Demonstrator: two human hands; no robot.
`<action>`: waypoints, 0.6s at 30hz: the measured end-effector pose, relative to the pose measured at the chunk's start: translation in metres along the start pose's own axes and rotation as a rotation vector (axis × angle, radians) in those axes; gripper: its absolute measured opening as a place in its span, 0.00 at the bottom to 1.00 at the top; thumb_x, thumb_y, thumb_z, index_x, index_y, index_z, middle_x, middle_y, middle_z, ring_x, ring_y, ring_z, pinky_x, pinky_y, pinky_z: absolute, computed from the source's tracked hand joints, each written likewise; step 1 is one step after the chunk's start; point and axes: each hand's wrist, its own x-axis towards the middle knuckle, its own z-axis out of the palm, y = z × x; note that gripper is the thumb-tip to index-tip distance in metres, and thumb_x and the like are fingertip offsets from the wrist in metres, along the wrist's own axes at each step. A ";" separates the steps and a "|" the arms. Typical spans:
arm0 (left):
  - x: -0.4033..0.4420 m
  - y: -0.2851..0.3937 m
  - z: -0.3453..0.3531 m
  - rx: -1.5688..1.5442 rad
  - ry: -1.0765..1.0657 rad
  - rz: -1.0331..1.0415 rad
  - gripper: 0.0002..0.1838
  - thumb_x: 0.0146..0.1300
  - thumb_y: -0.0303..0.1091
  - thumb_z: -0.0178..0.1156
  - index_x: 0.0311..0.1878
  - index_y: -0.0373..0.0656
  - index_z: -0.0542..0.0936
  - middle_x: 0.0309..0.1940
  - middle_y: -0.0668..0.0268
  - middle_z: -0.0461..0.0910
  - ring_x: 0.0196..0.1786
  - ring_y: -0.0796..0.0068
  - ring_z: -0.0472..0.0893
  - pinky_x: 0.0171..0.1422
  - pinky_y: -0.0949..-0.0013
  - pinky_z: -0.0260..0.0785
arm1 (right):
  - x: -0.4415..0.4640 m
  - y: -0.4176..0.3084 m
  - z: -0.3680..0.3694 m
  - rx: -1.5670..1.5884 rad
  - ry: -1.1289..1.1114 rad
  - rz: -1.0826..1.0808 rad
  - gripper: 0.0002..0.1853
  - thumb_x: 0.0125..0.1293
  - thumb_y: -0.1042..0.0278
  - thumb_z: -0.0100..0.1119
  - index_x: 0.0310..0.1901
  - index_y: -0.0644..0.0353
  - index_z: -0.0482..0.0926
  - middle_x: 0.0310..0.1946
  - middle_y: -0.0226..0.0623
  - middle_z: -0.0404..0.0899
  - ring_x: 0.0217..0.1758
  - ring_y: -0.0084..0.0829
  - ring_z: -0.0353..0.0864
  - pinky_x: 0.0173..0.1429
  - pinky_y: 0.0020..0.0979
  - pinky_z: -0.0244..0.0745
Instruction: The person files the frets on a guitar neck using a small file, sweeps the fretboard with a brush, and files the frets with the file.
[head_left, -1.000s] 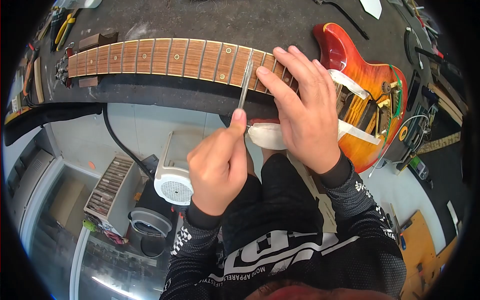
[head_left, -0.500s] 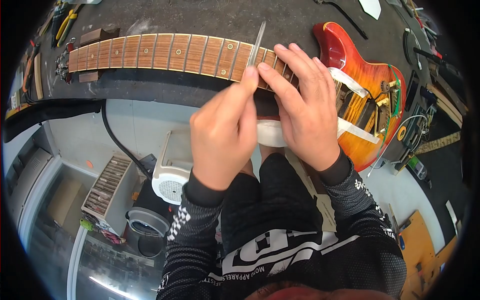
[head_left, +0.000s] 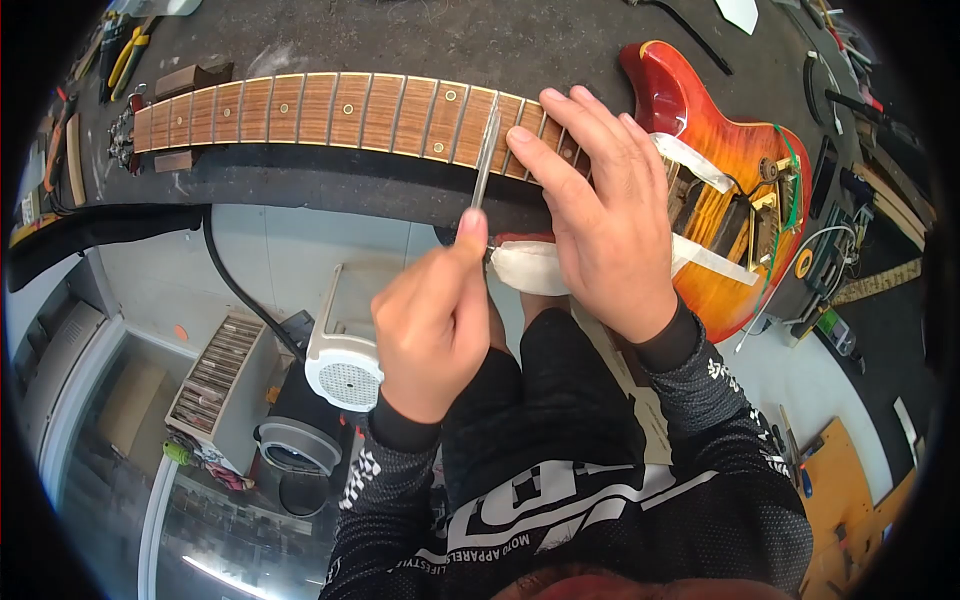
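Note:
My left hand [head_left: 435, 325] is closed around the lower end of a thin metal file [head_left: 485, 165], thumb along it. The file's far part lies across the wooden fretboard [head_left: 330, 110], in line with a fret. Just to its right, my right hand [head_left: 615, 220] rests palm down, fingers apart, on the fretboard's upper end. The neck runs left to the headstock tuners [head_left: 122, 140]. The red and orange guitar body [head_left: 730, 150] lies at the right, with white tape [head_left: 715, 260] and a white wrapped piece [head_left: 530, 268] near my right hand.
A dark workbench [head_left: 400, 35] carries a wooden block [head_left: 190, 80] under the neck, yellow-handled pliers [head_left: 128, 62] and a black curved tool [head_left: 690, 38]. Below the bench are a white stool [head_left: 345, 378] and a rack [head_left: 215, 375]. More tools lie at the right.
The file and my left hand slid forward across the fretboard and came back toward my body. My right hand has stayed in place on the neck.

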 end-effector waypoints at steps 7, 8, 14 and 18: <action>0.006 -0.005 0.004 -0.019 0.020 0.028 0.23 0.70 0.11 0.66 0.67 0.36 0.88 0.37 0.51 0.88 0.35 0.54 0.89 0.40 0.61 0.80 | 0.000 -0.002 -0.001 -0.007 -0.013 0.009 0.34 0.68 0.76 0.65 0.76 0.42 0.82 0.79 0.39 0.77 0.84 0.48 0.75 0.88 0.57 0.64; -0.008 -0.005 0.000 -0.016 0.017 0.026 0.23 0.70 0.11 0.66 0.66 0.36 0.88 0.37 0.51 0.88 0.35 0.54 0.89 0.40 0.60 0.80 | 0.000 -0.001 0.000 -0.003 -0.004 0.010 0.34 0.69 0.75 0.65 0.76 0.42 0.82 0.79 0.39 0.77 0.84 0.48 0.75 0.88 0.57 0.64; 0.040 -0.008 0.020 -0.107 0.056 0.043 0.18 0.76 0.12 0.65 0.65 0.34 0.89 0.37 0.53 0.90 0.32 0.78 0.84 0.40 0.72 0.76 | -0.001 -0.002 0.001 -0.007 0.007 0.005 0.33 0.69 0.75 0.65 0.76 0.42 0.83 0.79 0.40 0.78 0.84 0.48 0.75 0.88 0.57 0.63; -0.011 -0.006 -0.001 -0.015 0.005 0.011 0.29 0.67 0.09 0.66 0.71 0.37 0.87 0.30 0.56 0.82 0.29 0.59 0.83 0.36 0.62 0.76 | 0.000 -0.001 0.002 -0.006 0.005 0.001 0.33 0.69 0.75 0.65 0.76 0.42 0.83 0.79 0.40 0.78 0.84 0.48 0.76 0.88 0.57 0.63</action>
